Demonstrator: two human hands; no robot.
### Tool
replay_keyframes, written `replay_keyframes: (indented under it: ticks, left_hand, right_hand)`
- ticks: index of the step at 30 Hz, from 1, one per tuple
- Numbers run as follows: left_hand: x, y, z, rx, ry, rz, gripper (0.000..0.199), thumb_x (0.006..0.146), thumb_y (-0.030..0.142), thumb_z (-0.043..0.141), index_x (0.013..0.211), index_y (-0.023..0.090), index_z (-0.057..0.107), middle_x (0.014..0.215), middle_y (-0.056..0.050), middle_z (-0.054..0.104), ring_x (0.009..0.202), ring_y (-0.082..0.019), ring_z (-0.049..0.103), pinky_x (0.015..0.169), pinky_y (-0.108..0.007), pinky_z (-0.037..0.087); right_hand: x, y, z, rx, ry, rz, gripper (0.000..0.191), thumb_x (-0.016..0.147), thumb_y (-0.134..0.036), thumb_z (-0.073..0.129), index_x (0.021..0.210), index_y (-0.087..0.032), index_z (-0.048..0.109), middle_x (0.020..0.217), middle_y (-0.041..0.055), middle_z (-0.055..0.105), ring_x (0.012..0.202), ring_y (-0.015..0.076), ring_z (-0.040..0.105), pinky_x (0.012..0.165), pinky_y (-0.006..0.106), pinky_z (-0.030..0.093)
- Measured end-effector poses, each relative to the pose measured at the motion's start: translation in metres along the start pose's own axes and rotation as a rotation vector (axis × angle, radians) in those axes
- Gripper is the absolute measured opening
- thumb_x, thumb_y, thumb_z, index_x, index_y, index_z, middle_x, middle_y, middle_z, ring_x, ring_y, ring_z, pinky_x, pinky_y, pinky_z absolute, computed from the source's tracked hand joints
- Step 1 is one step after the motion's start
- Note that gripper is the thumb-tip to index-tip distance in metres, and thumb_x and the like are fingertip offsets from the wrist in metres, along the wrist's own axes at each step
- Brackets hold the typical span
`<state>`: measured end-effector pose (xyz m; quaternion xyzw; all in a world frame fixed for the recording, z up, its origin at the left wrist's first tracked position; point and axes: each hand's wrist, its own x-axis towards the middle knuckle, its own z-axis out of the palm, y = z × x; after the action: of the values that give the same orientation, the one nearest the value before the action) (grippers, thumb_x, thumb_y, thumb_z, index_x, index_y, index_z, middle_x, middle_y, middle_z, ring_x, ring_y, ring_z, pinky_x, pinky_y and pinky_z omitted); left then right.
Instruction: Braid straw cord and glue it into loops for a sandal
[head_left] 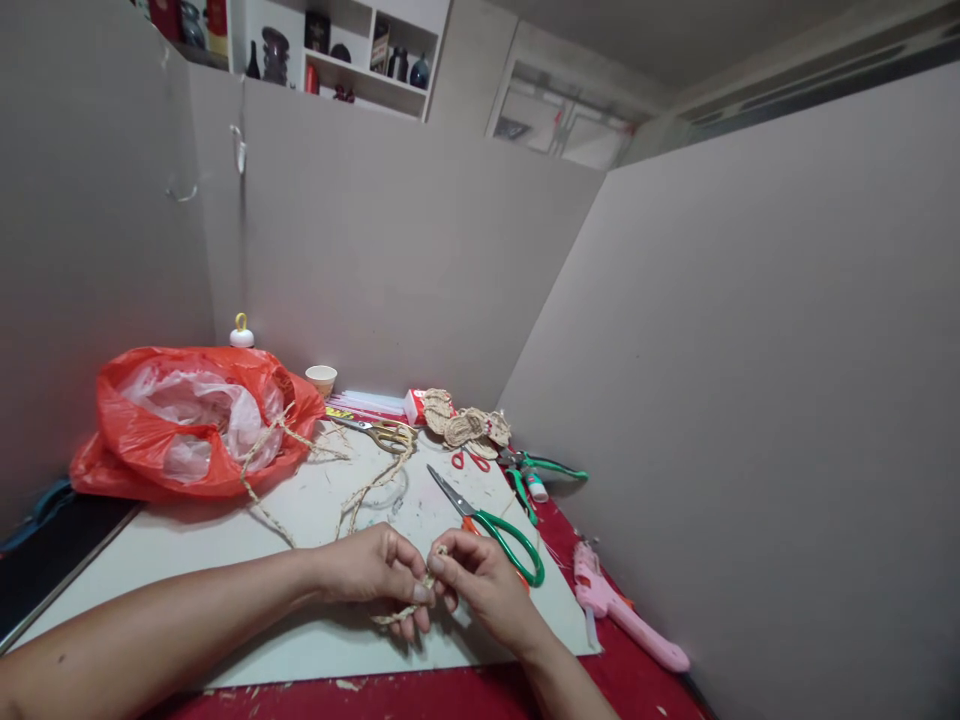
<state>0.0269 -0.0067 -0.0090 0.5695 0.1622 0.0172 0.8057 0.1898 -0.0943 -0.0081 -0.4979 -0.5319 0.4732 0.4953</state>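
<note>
Both hands meet over the front of the white board [300, 640], each pinching a braided straw cord [396, 616]. My left hand [375, 568] has thumb and fingers closed on the cord, whose short end hangs out below. At the cord's upper end, my right hand [480, 580] grips it between thumb and index finger. More braided cord [367, 492] lies in a loose loop on the board behind my left hand. Just beyond my right hand rest green-handled scissors [487, 520], with an orange handle partly hidden beside them.
An orange-red plastic bag [120, 440] stands at the left, near a paper cup [321, 378]. Metal scissors [367, 428] and coiled straw pieces [465, 427] lie at the back. Green-handled pliers [520, 490] and a pink glue gun [630, 620] line the right side. Grey partitions [375, 240] enclose the table.
</note>
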Motion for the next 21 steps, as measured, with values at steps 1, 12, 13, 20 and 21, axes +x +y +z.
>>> replay_keyframes:
  ticks: [1,12,13,20,21]
  left_hand:
    - [0.000,-0.001,0.000,0.015,0.006,0.000,0.036,0.062,0.041,0.078,0.073,0.011,0.064,0.059,-0.005,0.067,0.046,-0.011,0.060,0.051,-0.024,0.048]
    - [0.010,-0.021,-0.007,0.196,0.047,0.047,0.044,0.062,0.055,0.072,0.072,0.014,0.062,0.056,0.000,0.063,0.040,-0.009,0.054,0.042,-0.020,0.039]
    - [0.012,-0.023,-0.007,0.189,0.053,0.049,0.045,0.059,0.056,0.073,0.069,0.014,0.060,0.055,0.000,0.063,0.040,-0.009,0.054,0.041,-0.020,0.038]
    - [0.019,-0.027,-0.010,0.129,0.074,0.020,0.059,0.042,0.066,0.075,0.061,0.015,0.054,0.055,-0.001,0.063,0.041,-0.011,0.054,0.043,-0.024,0.042]
    - [0.019,-0.027,-0.010,0.124,0.075,0.016,0.059,0.041,0.066,0.075,0.061,0.015,0.053,0.055,-0.001,0.062,0.041,-0.011,0.053,0.043,-0.024,0.042]
  right_hand:
    - [0.000,0.002,0.000,-0.008,-0.001,0.003,0.035,0.073,-0.049,0.069,0.072,-0.016,0.058,0.054,-0.0033,0.059,0.041,0.0068,0.047,0.043,0.019,0.036]
    - [0.008,0.017,-0.002,-0.125,-0.032,0.047,0.037,0.075,-0.051,0.066,0.073,-0.015,0.057,0.053,-0.0031,0.057,0.041,0.0064,0.044,0.043,0.019,0.032]
    - [0.008,0.014,-0.004,-0.134,-0.020,0.049,0.037,0.076,-0.051,0.065,0.075,-0.015,0.058,0.053,-0.0035,0.056,0.041,0.0065,0.044,0.043,0.019,0.032]
    - [0.021,-0.071,-0.038,-0.278,0.268,-0.056,0.037,0.074,-0.050,0.068,0.086,-0.015,0.064,0.061,0.0000,0.062,0.048,0.0094,0.049,0.048,0.022,0.039]
    - [0.030,-0.082,-0.048,-0.320,0.342,-0.071,0.036,0.073,-0.048,0.070,0.086,-0.015,0.065,0.063,0.0006,0.062,0.051,0.0105,0.051,0.049,0.023,0.041]
